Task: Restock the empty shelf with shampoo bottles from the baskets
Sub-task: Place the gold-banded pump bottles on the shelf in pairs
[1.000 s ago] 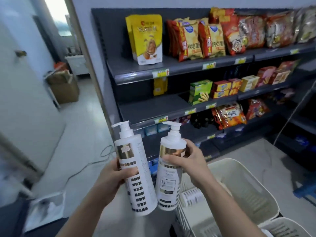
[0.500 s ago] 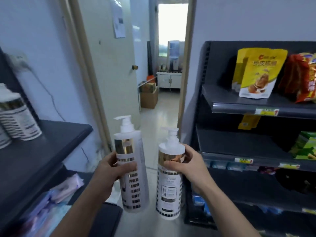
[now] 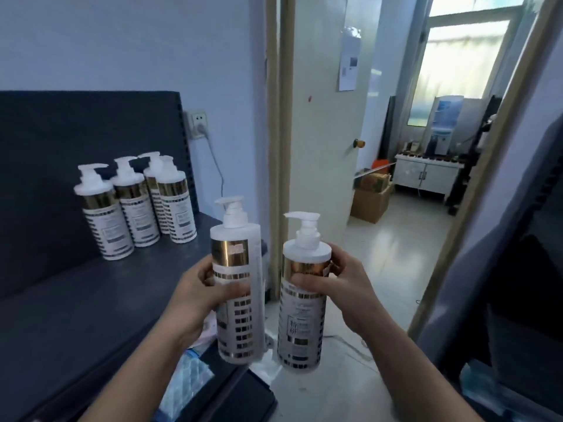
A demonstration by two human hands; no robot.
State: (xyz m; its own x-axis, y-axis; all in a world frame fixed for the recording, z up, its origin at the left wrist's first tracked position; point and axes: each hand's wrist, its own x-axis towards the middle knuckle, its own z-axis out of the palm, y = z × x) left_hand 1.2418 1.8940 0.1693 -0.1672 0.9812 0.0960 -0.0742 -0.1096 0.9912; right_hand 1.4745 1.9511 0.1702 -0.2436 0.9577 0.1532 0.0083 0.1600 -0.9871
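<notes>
I hold two white pump shampoo bottles upright, side by side and just apart, low in view toward 6 o'clock. My left grip (image 3: 195,296) curls round the middle of the left bottle (image 3: 234,248), below its gold band. My right grip (image 3: 350,287) wraps round the right bottle (image 3: 300,327) at its gold band. Four matching bottles (image 3: 134,205) stand clustered on the dark shelf (image 3: 91,315) at 9 o'clock, near its back panel. A wall socket (image 3: 196,124) sits just past them at 10 o'clock. Toward 2 o'clock, beyond an open door (image 3: 323,147), a cardboard box (image 3: 370,202) rests on the floor.
</notes>
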